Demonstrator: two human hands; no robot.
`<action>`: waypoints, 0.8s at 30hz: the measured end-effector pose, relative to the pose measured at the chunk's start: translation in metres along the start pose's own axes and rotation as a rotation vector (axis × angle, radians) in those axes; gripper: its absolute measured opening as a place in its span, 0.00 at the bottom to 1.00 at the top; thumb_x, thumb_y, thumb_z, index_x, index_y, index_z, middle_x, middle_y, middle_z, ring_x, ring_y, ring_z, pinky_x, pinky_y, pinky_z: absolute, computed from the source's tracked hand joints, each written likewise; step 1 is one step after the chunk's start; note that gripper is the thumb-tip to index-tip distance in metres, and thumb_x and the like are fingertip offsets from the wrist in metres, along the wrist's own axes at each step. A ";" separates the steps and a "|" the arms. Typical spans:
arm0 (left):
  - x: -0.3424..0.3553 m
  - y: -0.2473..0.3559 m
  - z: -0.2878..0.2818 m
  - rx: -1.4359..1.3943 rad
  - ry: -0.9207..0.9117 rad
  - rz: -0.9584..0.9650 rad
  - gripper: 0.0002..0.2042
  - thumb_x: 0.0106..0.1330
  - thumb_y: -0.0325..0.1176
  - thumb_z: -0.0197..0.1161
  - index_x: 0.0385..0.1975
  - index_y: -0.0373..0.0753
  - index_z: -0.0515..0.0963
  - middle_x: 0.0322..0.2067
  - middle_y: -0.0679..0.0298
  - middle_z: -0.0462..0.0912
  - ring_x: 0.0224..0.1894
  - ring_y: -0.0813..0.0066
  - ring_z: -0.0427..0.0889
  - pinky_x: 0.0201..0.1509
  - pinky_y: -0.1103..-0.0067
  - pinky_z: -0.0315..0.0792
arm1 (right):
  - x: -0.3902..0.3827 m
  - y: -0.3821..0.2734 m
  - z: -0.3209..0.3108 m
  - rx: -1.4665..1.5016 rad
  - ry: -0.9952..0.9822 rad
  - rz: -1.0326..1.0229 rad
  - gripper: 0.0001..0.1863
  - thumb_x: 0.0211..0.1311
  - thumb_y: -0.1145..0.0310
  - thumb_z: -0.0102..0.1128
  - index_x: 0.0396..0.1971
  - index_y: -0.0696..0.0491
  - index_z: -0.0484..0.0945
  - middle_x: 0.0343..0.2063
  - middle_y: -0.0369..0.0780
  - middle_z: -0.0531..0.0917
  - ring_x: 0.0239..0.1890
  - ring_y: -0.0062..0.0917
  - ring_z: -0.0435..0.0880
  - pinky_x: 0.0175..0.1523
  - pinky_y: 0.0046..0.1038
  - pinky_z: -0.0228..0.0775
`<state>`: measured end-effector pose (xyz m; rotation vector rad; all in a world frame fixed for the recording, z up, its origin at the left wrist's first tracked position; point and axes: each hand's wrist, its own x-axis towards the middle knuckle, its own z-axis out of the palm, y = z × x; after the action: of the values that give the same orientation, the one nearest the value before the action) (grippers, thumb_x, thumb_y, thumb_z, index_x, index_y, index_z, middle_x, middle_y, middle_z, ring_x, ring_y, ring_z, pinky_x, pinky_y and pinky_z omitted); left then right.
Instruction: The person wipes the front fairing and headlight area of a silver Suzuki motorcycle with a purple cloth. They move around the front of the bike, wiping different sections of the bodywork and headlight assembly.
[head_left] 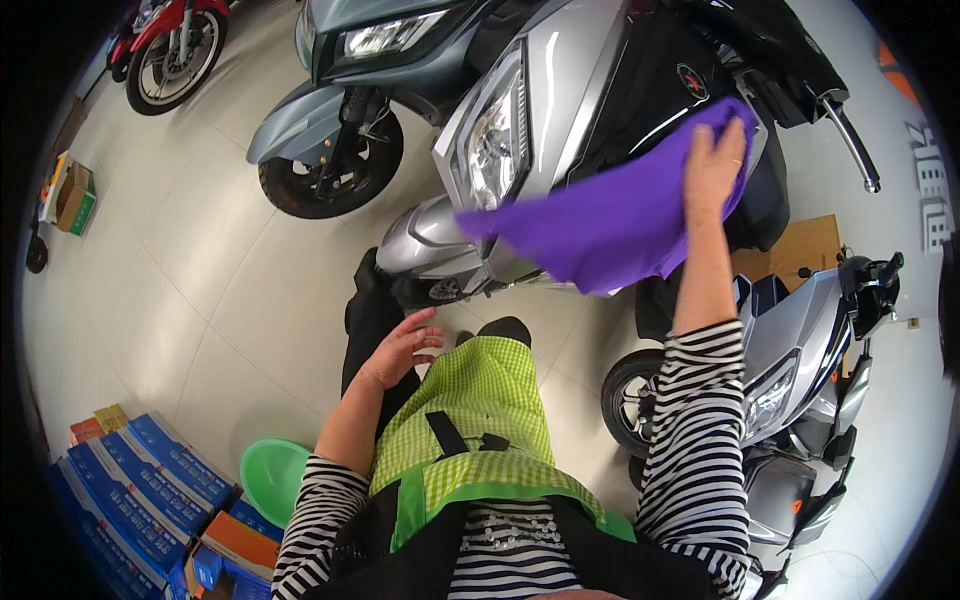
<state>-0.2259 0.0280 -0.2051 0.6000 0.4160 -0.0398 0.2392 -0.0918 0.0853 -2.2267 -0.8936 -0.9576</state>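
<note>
Wiping one silver scooter, one purple cloth

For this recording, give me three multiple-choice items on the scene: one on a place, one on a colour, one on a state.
1. Where does the purple cleaning cloth lie?
A. On the tiled floor
B. Against the front panel of the silver scooter
C. In the green plastic basin

2. What colour is the checked apron that the person wears?
A. Light green
B. Red
C. Blue

3. What is the state of the left hand?
A. Closed on the cloth
B. Gripping a handlebar
C. Open and holding nothing

Answers:
1 B: the right hand presses the cloth to the scooter's front, beside its headlight.
2 A: the apron shows green and pale checks.
3 C: its fingers are spread, free of everything, in front of the apron.
</note>
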 end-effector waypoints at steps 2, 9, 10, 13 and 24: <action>0.000 -0.001 -0.001 0.009 0.018 -0.011 0.29 0.69 0.42 0.62 0.70 0.50 0.63 0.55 0.65 0.79 0.52 0.73 0.78 0.55 0.70 0.71 | -0.011 -0.028 0.000 -0.159 -0.105 -0.097 0.38 0.71 0.42 0.43 0.74 0.49 0.54 0.72 0.57 0.55 0.74 0.51 0.54 0.75 0.53 0.42; 0.003 0.004 -0.007 -0.027 0.021 -0.024 0.28 0.70 0.39 0.62 0.68 0.49 0.64 0.54 0.64 0.79 0.51 0.73 0.78 0.54 0.70 0.72 | 0.039 -0.063 0.013 -0.260 -0.114 -0.240 0.33 0.67 0.42 0.48 0.70 0.40 0.65 0.71 0.56 0.56 0.73 0.55 0.53 0.74 0.56 0.43; 0.004 0.005 -0.008 -0.038 0.027 -0.026 0.26 0.70 0.38 0.62 0.68 0.50 0.66 0.54 0.65 0.79 0.51 0.74 0.78 0.55 0.70 0.72 | 0.051 -0.066 0.017 -0.296 -0.120 -0.295 0.32 0.67 0.43 0.49 0.69 0.39 0.67 0.71 0.55 0.57 0.73 0.55 0.53 0.73 0.56 0.44; 0.007 0.007 -0.008 -0.052 0.047 -0.026 0.26 0.70 0.38 0.62 0.67 0.50 0.66 0.54 0.65 0.79 0.51 0.74 0.78 0.55 0.71 0.72 | 0.089 -0.079 0.042 -0.484 -0.212 -0.462 0.30 0.66 0.43 0.50 0.65 0.38 0.72 0.70 0.50 0.63 0.73 0.46 0.58 0.72 0.58 0.46; 0.007 0.018 -0.006 -0.116 0.053 0.000 0.26 0.71 0.37 0.61 0.68 0.47 0.66 0.55 0.64 0.79 0.52 0.74 0.78 0.54 0.73 0.71 | 0.136 -0.166 0.148 -0.670 -0.625 -0.565 0.27 0.65 0.42 0.46 0.61 0.33 0.75 0.69 0.37 0.67 0.73 0.35 0.61 0.68 0.67 0.45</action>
<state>-0.2184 0.0466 -0.2027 0.4873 0.4669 0.0001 0.2470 0.1635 0.1391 -3.0047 -1.7567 -0.8821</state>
